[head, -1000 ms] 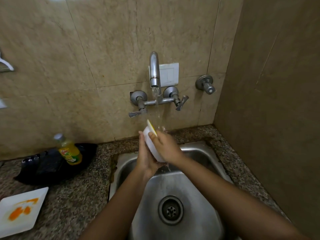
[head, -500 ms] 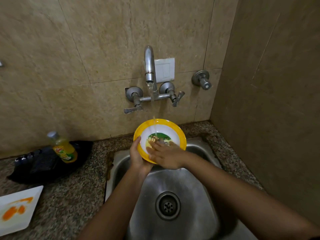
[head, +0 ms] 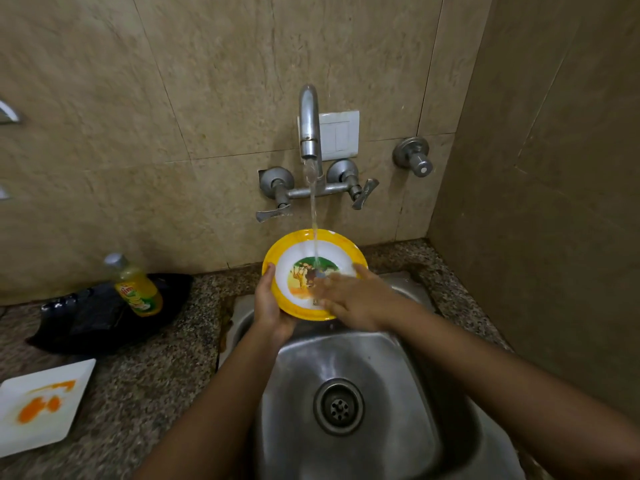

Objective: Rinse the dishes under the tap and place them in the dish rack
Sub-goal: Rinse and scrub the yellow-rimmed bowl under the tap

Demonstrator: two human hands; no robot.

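Your steel sink below, yellow-rimmed bowl tilted over it under the tap stream, your left hand gripping its left rim, your right hand spread flat against its inside, stained white plate on the counter at left.

Walls: beige marble tiles are meeting at a right-hand corner.
Switch plate: sitting white on the wall.
Counter: speckled granite is running left.
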